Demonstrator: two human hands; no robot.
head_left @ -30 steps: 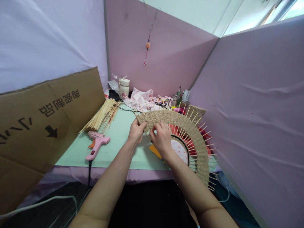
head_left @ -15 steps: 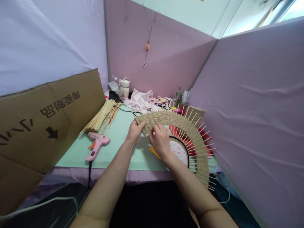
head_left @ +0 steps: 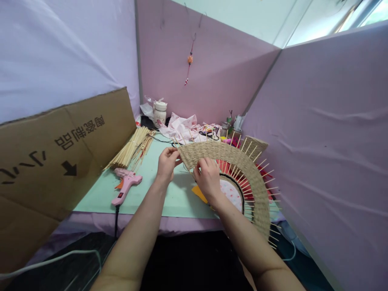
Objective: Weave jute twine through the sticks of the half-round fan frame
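A woven straw band [head_left: 224, 150] curves in an arc, with thin wooden sticks poking out along its outer and inner edges. Its inner sticks lead to a round centre [head_left: 232, 194] of white cloth with pink spots and a black rim. My right hand [head_left: 208, 178] grips the band's inner edge near the left end, its fingers curled. My left hand [head_left: 168, 163] is at the band's left tip, thumb and fingers pinched together; what they hold is too small to make out.
On the green tabletop [head_left: 182, 202] lie a pink glue gun [head_left: 127, 184] and a bundle of sticks [head_left: 131, 149], beside a cardboard sheet [head_left: 60, 161]. Pink cloth [head_left: 180, 127], a white bottle [head_left: 160, 113] and yellow pieces [head_left: 199, 194] are also there.
My left hand has come off the face of the band and moved slightly left to its tip, fingers now pinched. The right hand keeps its place on the inner edge.
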